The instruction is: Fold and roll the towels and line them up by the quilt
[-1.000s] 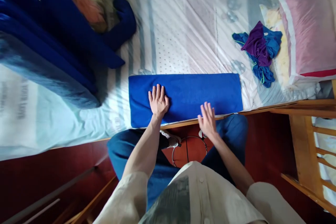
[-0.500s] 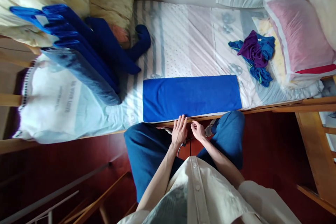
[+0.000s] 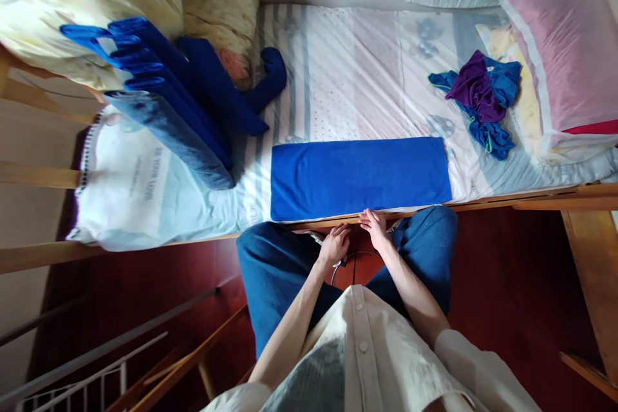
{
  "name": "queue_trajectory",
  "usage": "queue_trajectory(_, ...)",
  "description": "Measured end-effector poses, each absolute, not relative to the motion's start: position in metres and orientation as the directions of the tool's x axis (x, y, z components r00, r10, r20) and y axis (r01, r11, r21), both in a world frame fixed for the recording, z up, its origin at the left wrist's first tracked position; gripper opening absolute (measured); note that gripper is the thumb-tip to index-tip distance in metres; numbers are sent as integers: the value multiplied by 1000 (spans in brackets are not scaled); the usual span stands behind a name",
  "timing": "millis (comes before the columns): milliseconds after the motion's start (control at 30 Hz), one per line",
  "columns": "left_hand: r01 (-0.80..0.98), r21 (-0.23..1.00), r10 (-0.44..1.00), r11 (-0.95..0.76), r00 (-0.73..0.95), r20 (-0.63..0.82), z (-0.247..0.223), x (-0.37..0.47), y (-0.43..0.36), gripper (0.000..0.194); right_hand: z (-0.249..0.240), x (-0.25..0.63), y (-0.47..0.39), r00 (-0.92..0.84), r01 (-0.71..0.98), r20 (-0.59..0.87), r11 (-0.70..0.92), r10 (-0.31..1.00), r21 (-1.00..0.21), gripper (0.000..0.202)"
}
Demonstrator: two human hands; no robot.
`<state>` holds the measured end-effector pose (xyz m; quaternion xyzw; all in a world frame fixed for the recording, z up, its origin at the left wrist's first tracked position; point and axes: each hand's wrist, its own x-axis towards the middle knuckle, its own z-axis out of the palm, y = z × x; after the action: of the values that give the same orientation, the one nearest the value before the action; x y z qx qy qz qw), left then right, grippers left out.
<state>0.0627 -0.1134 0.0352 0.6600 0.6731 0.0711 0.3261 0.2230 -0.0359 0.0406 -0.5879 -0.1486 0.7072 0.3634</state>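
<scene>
A blue cloth (image 3: 360, 177), folded into a long rectangle, lies flat along the front edge of the bed. My left hand (image 3: 335, 244) hovers just in front of the bed's wooden rail, fingers curled loosely, holding nothing that I can see. To its right, my right hand (image 3: 374, 228) has its fingers extended near the cloth's lower edge; whether they touch it is unclear. Several rolled or folded blue cloths (image 3: 168, 77) lie in a row at the left, beside a grey-blue roll (image 3: 168, 138).
A purple cloth (image 3: 476, 87) and crumpled blue-green clothing (image 3: 505, 80) lie on the right of the bed, near a pink pillow (image 3: 564, 55). Yellowish bedding (image 3: 217, 9) is piled at the upper left. Metal and wooden frames (image 3: 106, 351) stand at the lower left.
My left hand has drawn back from the cloth's edge and its fingers have curled. My right hand has moved up toward the cloth and its fingers have straightened. The view has shifted slightly left.
</scene>
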Motion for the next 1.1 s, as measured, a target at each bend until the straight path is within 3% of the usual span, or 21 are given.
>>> queue_trajectory(100, 800, 573, 909, 180, 86, -407, 51, 53, -88, 33, 39, 221, -34, -10, -363, -764, -714, 645, -599, 41)
queue_trajectory(267, 762, 647, 962, 35, 149, -228, 67, 34, -11, 33, 35, 219, -32, 100, -410, -785, -694, 611, -592, 38)
queue_trajectory(367, 806, 588, 961, -74, 216, -175, 66, 29, 51, 34, 36, 217, -34, 81, -428, -786, -690, 613, -583, 36)
queue_trajectory(467, 856, 502, 937, -127, 270, -223, 63, 31, 109, 39, 40, 215, -35, 46, -446, -785, -691, 617, -569, 35)
queue_trajectory(600, 909, 406, 919, -97, 239, -314, 58, 41, 165, 43, 45, 211, -33, -5, -487, -800, -700, 600, -522, 30)
queue_trajectory(833, 924, 381, 949, -31, 147, -279, 55, 63, 214, 48, 44, 204, -34, -112, -636, -853, -696, 510, -332, 10)
queue_trajectory(967, 947, 318, 958, 30, 63, -280, 66, 74, 227, 41, 45, 202, -37, -117, -637, -849, -695, 515, -334, 12)
queue_trajectory(1100, 947, 294, 918, 133, -6, -397, 74, 79, 233, 34, 46, 203, -36, -116, -618, -841, -701, 529, -356, 17)
